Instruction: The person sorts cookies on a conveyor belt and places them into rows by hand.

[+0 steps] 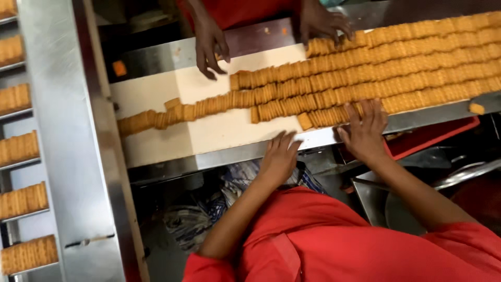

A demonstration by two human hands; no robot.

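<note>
L hand (279, 156) flat on belt edge (235, 151) | R hand (365, 130) on biscuit rows (396, 73)

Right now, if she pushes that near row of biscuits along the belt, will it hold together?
Probably not as one piece: the near row of biscuits is separate thin squares standing on edge, so they would likely topple or fan out. They look light and brittle. The right hand spreads across several, which may steady them.

To your left, biscuit stacks (23, 148) sit in steel trays (21, 163) — a co-worker's hands (209, 44) opposite you.
</note>
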